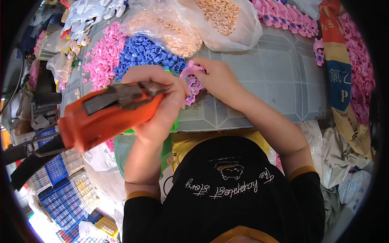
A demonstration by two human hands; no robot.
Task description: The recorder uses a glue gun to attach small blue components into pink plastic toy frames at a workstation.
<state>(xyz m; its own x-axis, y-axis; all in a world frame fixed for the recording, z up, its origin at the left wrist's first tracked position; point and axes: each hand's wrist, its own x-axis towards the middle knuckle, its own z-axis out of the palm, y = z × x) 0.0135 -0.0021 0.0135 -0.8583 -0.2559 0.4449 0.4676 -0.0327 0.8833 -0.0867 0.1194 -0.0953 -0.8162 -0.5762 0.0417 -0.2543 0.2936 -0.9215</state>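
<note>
My left hand (160, 107) is wrapped round an orange corded power tool (107, 115) with dark tape and a worn strip along its body. The tool's working end is hidden behind that hand. Between thumb and fingers, my right hand (214, 79) pinches a pink plastic toy part (193, 83) with a ring-like frame and small ears. Both hands meet at this part, above the near side of the table. Just beyond them lies a heap of small blue plastic pieces (146, 54). A bright green edge (175, 125) shows under the left wrist.
Pink pieces (103, 60) are heaped at far left. Clear bags of beige pieces (221, 16) stand at the back. Joined pink figures (285, 18) line the far right, near a single figure (319, 52) and a printed sack (340, 60). Crates (65, 202) stand lower left.
</note>
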